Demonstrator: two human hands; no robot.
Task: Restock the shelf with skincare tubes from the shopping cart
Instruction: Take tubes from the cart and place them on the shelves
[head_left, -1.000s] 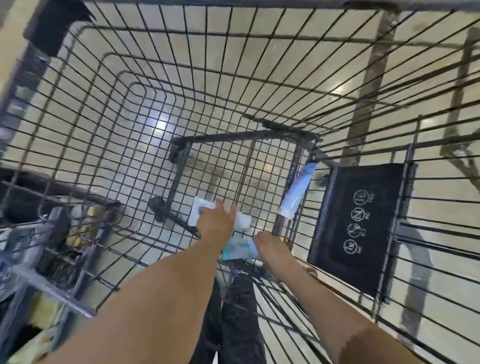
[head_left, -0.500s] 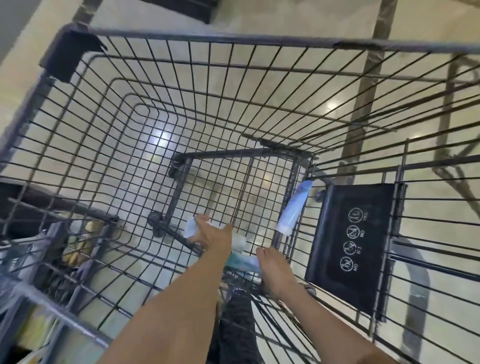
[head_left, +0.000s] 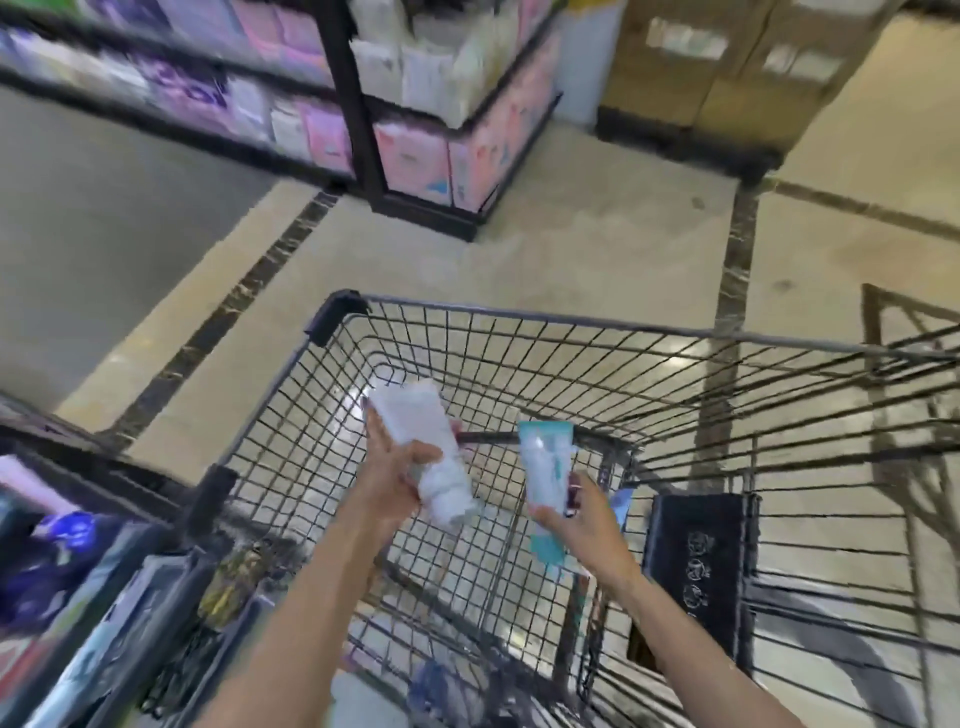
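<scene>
Shop aisle, beige tiled floor (head_left: 597, 249), shelves (head_left: 415, 119) ahead. Over the cart (head_left: 519, 332), my left hand (head_left: 395, 478) grips a white tube (head_left: 426, 441), right hand (head_left: 587, 525) grips a teal tube (head_left: 545, 467).

Two tubes (head_left: 426, 441) (head_left: 545, 475) held above the cart (head_left: 597, 332), shelves (head_left: 415, 119) beyond.

Both bare forearms rise from the lower frame toward its centre; left hand (head_left: 395, 478) curled, gripping; right hand (head_left: 587, 525) curled likewise, slightly lower right.
</scene>
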